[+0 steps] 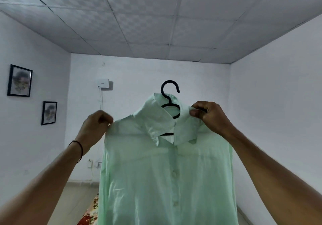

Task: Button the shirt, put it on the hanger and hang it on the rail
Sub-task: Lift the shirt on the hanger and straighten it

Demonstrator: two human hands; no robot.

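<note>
Shirt (167,172) up on the hanger (169,92), buttoned; left hand (97,125) pinches its shoulder, right hand (209,116) pinches the collar, hook poking free above.

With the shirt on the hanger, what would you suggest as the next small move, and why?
Probably move the right hand from the collar to the hanger hook: the shirt looks buttoned and seated on it, yet the left hand and the right only pinch cloth, and no rail is in view.
</note>
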